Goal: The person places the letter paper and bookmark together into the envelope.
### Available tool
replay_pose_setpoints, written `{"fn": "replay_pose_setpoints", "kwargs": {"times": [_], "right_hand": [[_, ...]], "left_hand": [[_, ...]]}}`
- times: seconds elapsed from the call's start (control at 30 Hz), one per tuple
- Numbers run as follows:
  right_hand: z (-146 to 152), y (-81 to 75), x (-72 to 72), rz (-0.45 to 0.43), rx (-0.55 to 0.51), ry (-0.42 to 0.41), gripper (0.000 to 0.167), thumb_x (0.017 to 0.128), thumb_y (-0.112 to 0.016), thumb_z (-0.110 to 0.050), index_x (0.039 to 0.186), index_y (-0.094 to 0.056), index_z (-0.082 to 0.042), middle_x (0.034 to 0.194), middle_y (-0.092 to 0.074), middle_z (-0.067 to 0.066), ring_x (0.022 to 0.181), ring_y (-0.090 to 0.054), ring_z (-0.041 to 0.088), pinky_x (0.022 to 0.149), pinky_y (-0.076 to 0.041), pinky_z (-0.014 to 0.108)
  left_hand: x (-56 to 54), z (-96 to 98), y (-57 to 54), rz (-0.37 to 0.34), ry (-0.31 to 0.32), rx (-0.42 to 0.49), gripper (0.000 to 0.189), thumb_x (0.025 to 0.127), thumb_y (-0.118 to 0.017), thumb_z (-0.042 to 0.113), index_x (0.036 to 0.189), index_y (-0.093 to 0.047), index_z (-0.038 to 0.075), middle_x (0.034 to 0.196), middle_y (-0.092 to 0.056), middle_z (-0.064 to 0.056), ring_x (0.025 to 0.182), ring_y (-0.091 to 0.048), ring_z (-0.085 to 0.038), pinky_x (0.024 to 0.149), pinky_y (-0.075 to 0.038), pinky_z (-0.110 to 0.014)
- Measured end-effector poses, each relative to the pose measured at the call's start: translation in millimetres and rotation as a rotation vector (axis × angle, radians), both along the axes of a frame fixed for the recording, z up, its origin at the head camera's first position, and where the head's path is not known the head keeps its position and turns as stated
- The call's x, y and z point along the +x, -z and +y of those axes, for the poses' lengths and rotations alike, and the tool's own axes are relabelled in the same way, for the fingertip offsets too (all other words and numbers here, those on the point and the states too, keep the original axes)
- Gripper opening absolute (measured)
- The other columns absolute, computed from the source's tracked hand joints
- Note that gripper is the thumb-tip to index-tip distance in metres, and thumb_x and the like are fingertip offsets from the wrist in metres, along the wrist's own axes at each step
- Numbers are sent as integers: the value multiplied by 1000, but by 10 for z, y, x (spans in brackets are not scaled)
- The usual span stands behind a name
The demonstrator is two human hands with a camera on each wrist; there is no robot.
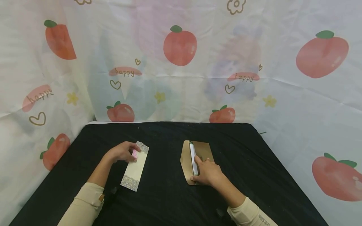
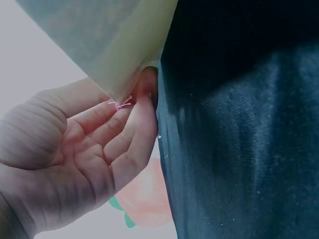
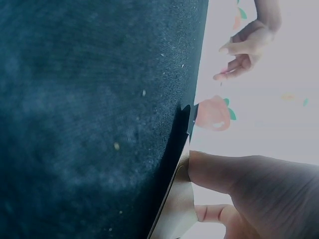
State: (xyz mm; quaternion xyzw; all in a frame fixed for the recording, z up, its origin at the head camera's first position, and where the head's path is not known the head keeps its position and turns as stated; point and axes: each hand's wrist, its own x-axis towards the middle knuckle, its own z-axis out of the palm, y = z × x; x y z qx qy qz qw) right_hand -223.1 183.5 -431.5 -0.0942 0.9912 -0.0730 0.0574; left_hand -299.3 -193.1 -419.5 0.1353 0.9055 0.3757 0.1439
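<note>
My left hand [image 1: 125, 152] pinches a long cream card [image 1: 135, 171] along its upper left edge. Grey floral bands run across both of the card's ends. Something pink, like strands of thread [image 1: 134, 153], shows at the fingers, partly hidden by them. In the left wrist view the card [image 2: 119, 45] hangs over the fingertips, with the thumb behind it. On the right lies a brown paper envelope [image 1: 186, 163], its pointed flap spread to the left. A white, paper-like insert [image 1: 193, 158] stands in its mouth. My right hand [image 1: 209, 172] grips the envelope at its near edge, the index finger against the insert.
Both items are over a table covered with black cloth [image 1: 164, 201]. White cloth printed with fruit [image 1: 181, 91] rises behind the table and along both sides. The table's far edge [image 1: 169, 122] runs straight below the backdrop.
</note>
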Motion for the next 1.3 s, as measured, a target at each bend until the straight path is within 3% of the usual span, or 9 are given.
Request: {"fn": "replay_pose_setpoints", "kwargs": {"times": [0.27, 0.53, 1.0, 1.3], "right_hand": [[-1, 1, -7, -7, 5, 5, 76, 78, -89, -49, 134, -50, -15, 109, -66, 22, 93, -65, 40, 69, -53, 55], [-7, -1, -7, -7, 8, 3, 76, 78, -89, -49, 134, -51, -15, 111, -66, 23, 95, -66, 41, 69, -54, 55], [-3, -2, -9, -8, 11, 5, 77, 78, -89, -50, 135, -51, -15, 109, -65, 22, 93, -65, 40, 69, -53, 55], [-1, 2, -11, -5, 19, 3, 77, 78, -89, -50, 135, -50, -15, 106, -65, 21, 91, -65, 39, 67, -53, 54]], "left_hand": [[5, 56, 0, 6, -29, 43, 43, 81, -83, -5, 121, -68, -2, 100, -63, -13, 81, -64, -26, 74, -60, -41], [29, 177, 14, 90, -57, 52, 43, 80, -85, -2, 120, -70, 1, 110, -64, -17, 93, -60, -32, 76, -57, -40], [13, 390, 10, 148, -84, 144, 42, 83, -82, -3, 123, -69, -1, 135, -58, -30, 98, -63, -32, 78, -57, -41], [26, 453, 4, 185, -78, 155, 42, 85, -83, 3, 125, -70, 1, 138, -58, -27, 122, -56, -42, 92, -51, -53]]}}
